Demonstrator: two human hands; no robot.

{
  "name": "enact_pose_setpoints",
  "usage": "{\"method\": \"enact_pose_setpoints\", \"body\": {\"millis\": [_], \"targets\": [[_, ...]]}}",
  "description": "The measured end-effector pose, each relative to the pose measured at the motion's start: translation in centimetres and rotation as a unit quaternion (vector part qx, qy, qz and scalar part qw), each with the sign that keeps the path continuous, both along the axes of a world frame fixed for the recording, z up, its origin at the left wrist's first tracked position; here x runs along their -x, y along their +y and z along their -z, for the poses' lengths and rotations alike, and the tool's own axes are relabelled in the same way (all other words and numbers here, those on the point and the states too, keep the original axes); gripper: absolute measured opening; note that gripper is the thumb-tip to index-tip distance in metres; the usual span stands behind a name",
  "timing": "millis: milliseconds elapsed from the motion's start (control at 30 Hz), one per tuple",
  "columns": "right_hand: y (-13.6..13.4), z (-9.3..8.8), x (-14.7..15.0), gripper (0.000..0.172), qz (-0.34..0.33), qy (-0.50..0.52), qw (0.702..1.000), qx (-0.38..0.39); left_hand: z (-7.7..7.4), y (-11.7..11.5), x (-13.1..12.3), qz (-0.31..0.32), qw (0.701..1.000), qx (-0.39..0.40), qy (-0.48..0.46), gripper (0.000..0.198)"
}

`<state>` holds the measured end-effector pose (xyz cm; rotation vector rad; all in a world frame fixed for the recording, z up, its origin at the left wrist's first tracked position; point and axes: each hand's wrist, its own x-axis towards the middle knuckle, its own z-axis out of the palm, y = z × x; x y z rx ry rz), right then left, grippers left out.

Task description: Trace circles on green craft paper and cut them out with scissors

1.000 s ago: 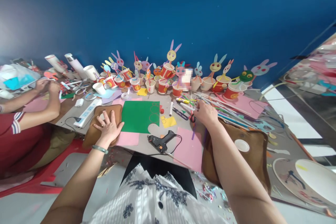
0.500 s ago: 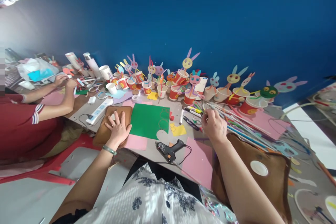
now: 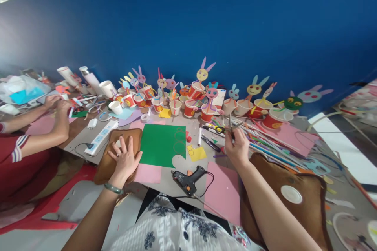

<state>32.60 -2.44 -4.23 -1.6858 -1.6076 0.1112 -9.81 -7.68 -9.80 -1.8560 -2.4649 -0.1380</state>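
Observation:
My left hand (image 3: 124, 160) lies with fingers spread on a brown padded cushion (image 3: 103, 164), at the left edge of a green paper sheet (image 3: 159, 145). Circles are drawn down that sheet's right side, and a round notch is cut at its lower right corner. In my right hand (image 3: 237, 147) is a pair of scissors (image 3: 236, 126), held by the handles, blades up and parted. Below the hand lies a pink sheet (image 3: 222, 192). A black glue gun (image 3: 188, 180) rests between the two hands, near a small yellow paper (image 3: 198, 153) with drawn circles.
Paper cups with rabbit figures, such as a red cup (image 3: 208, 113), line the blue wall. A power strip (image 3: 101, 138) lies left; pipe cleaners (image 3: 273, 153) and a second brown cushion (image 3: 273, 192) lie right. At far left a co-worker's arms (image 3: 47, 129) rest over the table.
My right hand has lifted the scissors, and their parted blades now show above the fingers. My left hand stays flat on the cushion. The view has shifted slightly to the right.

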Motion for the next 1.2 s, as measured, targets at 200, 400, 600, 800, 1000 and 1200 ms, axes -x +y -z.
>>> {"method": "enact_pose_setpoints", "body": {"millis": [200, 400, 600, 800, 1000, 1200], "targets": [[0.2, 0.8, 1.1, 0.034, -0.096, 0.167, 0.977, 0.09, -0.1, -0.1, -0.2, 0.001, 1.0, -0.009, 0.023, 0.076], [0.3, 1.0, 1.3, 0.044, -0.206, 0.277, 0.92, 0.186, -0.2, -0.2, -0.4, 0.005, 0.999, -0.033, 0.028, 0.076], [-0.2, 1.8, 2.2, 0.043, -0.33, 0.333, 0.856, 0.22, 0.0, -0.4, -0.3, 0.012, 0.998, -0.042, 0.045, 0.072], [-0.1, 1.3, 1.7, 0.043, -0.231, 0.237, 0.927, 0.178, 0.1, -0.4, -0.3, 0.016, 0.998, -0.05, 0.041, 0.071], [1.1, -0.5, -2.3, 0.038, 0.081, -0.082, 0.988, 0.098, 0.3, -0.3, -0.3, 0.014, 0.997, -0.051, 0.052, 0.07], [2.0, 0.2, -4.8, 0.035, 0.184, -0.155, 0.954, 0.178, 0.1, -0.3, -0.3, 0.023, 0.997, -0.041, 0.067, 0.069]]}}
